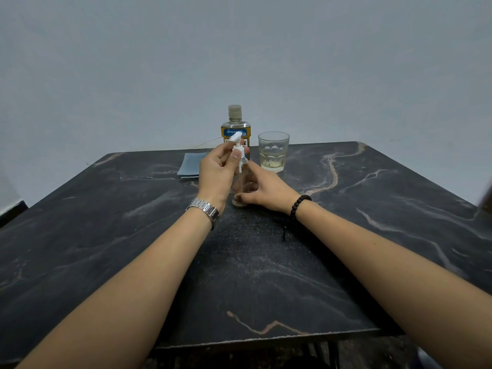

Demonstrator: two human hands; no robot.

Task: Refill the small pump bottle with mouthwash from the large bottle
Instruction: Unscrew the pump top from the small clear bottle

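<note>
Large bottle [235,129] label shows only a final "E" (rest blurred, hidden).

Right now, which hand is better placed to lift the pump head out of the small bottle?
Left. The left hand already pinches the white pump head, while the right hand holds the small bottle steady on the table.

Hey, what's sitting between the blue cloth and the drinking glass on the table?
In the head view, the large mouthwash bottle stands between the blue cloth and the glass, partly hidden by the left hand holding the pump head.
</note>
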